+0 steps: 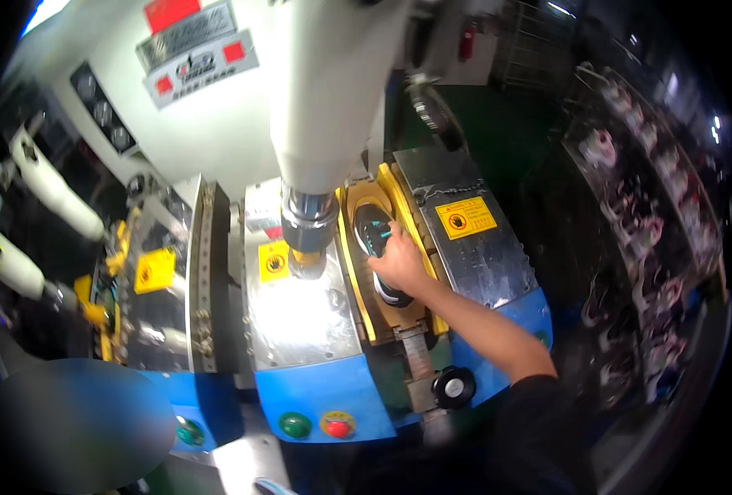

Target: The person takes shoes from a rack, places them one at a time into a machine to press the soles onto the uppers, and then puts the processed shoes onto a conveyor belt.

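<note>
A black sneaker (372,223) with a pale sole edge and teal details lies lengthwise in the press bed, between two yellow side pads (355,285). My right hand (401,262) reaches in from the lower right and is closed on the top of the shoe, around its lacing or tongue area. The palm and part of the fingers hide the shoe's middle. Beside the shoe, to the left, hangs the machine's white press arm (333,99) with its metal cylinder (308,219). My left hand is not in view.
Metal covers with yellow warning labels (466,218) flank the bed. On the blue front are a green button (295,425) and a red button (338,427); a black knob (453,387) sits below the bed. A rack of shoes (646,239) stands right, another press station (155,280) left.
</note>
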`<state>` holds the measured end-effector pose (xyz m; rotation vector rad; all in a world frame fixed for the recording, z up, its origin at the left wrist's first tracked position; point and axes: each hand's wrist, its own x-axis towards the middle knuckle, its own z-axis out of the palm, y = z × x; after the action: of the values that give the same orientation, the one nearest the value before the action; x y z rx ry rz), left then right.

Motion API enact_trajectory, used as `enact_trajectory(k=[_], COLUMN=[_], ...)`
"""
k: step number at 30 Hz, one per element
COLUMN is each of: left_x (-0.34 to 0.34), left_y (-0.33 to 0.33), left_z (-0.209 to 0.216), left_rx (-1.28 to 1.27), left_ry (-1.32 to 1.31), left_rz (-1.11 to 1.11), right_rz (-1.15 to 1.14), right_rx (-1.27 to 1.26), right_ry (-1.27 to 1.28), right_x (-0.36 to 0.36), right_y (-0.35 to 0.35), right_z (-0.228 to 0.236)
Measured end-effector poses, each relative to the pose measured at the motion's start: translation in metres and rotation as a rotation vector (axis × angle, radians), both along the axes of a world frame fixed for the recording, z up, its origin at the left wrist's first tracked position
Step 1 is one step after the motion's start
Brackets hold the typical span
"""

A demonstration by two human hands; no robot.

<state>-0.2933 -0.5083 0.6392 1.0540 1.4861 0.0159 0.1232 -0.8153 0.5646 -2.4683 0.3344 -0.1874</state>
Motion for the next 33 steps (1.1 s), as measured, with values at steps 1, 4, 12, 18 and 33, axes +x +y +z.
enact_trajectory(k=[1, 4, 12, 18, 33], left_x=[0.001, 0.025, 0.017, -0.022, -0.157], left_y=[0.015, 0.034, 0.087, 0.087, 0.160], left_z=[-0.014, -0.021, -0.132, -0.096, -0.065], left_rx=[0.120, 0.049, -0.298, -0.113, 0.549], left_ry=[0.137, 0.041, -0.367, -0.170, -0.198], left_rz=[-0.177, -0.225, -0.244, -0.364, 0.020], right_rz=[0.001, 0.066, 0.517, 0.903, 1.221], right_rx=[-0.006, 0.047, -0.025, -0.563, 0.878], right_ry=[0.006, 0.031, -0.692, -0.364, -0.285], right_x=[-0.002, -0.003, -0.162, -0.201, -0.489], right_y=[0.003, 0.009, 0.114, 0.230, 0.321], right_z=[0.003, 0.008, 0.085, 0.004, 0.028])
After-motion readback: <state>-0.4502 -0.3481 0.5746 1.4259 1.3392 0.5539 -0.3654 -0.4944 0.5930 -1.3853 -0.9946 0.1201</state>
